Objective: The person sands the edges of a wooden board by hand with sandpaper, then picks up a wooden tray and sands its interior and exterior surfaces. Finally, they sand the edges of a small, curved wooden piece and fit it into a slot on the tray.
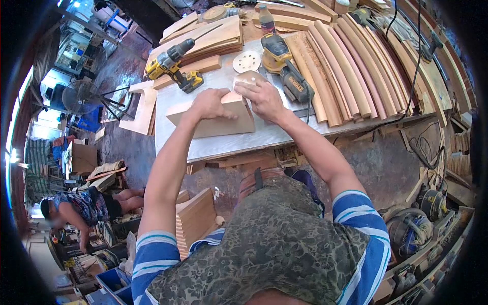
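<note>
My left hand (209, 105) grips the top edge of a pale wooden piece (231, 125) with an angled shape, which stands on the metal-topped table (173, 145). Pressed under the fingers of my right hand (264, 100) is a tan sanding disc (248, 77) with holes, at the right end of that piece. Just behind lies another round sanding disc (247, 61), white with holes. A yellow and black orbital sander (287, 71) rests right of my right hand. Beyond my left hand, a yellow cordless drill (173, 65) lies on its side.
Long curved wooden strips (351, 71) cover the table's right side, with a black cable (418, 66) hanging across them. Stacked boards (216, 40) and a bottle (266, 20) are at the back. At far left a person (89, 206) bends down near a fan (81, 96).
</note>
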{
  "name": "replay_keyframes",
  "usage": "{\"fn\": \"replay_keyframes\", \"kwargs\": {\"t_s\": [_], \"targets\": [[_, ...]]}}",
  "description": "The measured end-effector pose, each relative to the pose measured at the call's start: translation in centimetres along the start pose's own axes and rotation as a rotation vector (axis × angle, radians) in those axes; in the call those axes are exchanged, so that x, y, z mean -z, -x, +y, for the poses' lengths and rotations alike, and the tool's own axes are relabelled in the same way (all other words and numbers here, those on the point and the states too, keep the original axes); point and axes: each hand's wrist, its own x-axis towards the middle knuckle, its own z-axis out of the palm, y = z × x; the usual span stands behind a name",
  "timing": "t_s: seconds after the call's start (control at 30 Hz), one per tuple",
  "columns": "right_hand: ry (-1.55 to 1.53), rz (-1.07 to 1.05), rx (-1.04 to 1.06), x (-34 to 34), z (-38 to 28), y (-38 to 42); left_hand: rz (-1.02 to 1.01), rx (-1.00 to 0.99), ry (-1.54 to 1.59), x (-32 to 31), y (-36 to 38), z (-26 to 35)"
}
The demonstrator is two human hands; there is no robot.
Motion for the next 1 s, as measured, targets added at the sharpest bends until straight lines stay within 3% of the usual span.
{"fn": "replay_keyframes", "kwargs": {"t_s": [0.07,0.1,0.23,0.4,0.47,0.53,0.6,0.67,0.73,0.83,0.93,1.0], "targets": [[0.08,-0.074,-0.081,-0.5,0.4,-0.1,0.012,-0.021,0.003,0.5,-0.3,0.3],[0.042,0.013,-0.043,-0.8,0.2,0.3,0.004,-0.014,-0.007,0.5,-0.1,0.5],[0.008,0.041,-0.102,0.3,-3.4,1.5,0.028,-0.02,-0.014,0.2,0.2,0.4],[0.186,0.052,-0.104,-0.7,-0.1,0.9,0.011,-0.03,-0.055,0.1,1.2,0.7],[0.097,0.004,-0.267,-0.3,0.3,0.9,0.034,-0.048,-0.052,0.1,2.9,1.0],[0.06,0.097,-0.241,0.9,0.0,1.5,0.063,-0.056,-0.041,0.8,4.7,0.7],[0.015,0.078,-0.384,2.7,-0.7,1.7,0.256,-0.123,0.431,2.4,7.5,0.1],[-0.149,0.12,-0.487,5.4,-2.3,-0.1,0.371,-0.098,0.493,4.9,9.9,1.2],[-0.106,0.281,-0.238,7.8,-3.1,-3.0,0.688,-0.25,0.832,4.9,11.2,1.8],[0.001,0.365,-0.117,11.7,-6.8,-7.6,0.797,-0.277,0.88,1.8,11.4,1.7],[0.06,0.228,-0.078,14.0,-10.9,-9.2,0.821,-0.265,0.982,-0.8,12.0,2.7],[0.227,-0.028,-0.042,15.0,-14.7,-9.8,0.815,-0.262,0.819,-2.4,12.4,3.0]]}}
